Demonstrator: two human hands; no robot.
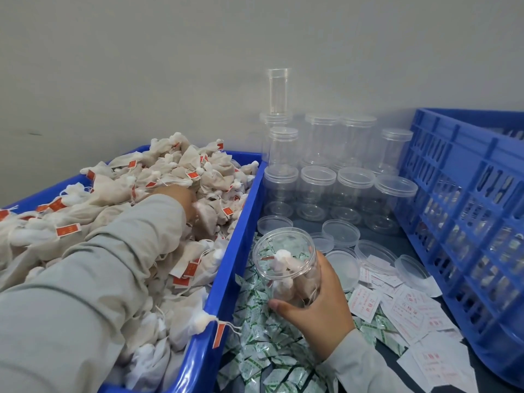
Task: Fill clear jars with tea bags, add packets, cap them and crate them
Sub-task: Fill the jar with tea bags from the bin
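Wall (170, 66): plain, off-white, matte; fills the upper half of the view, rising behind and above the point of grip. One small dark scuff (34, 134) far to the left. Work surface (402, 242): dark grey-blue, showing in patches to the right. Light: even, soft, with faint shadows along the wall's foot.

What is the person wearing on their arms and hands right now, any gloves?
No gloves: both the left hand and right hand are bare. Each arm is covered by a long, loose, light grey sleeve reaching the wrist, plain, with no markings, watch or jewellery visible.
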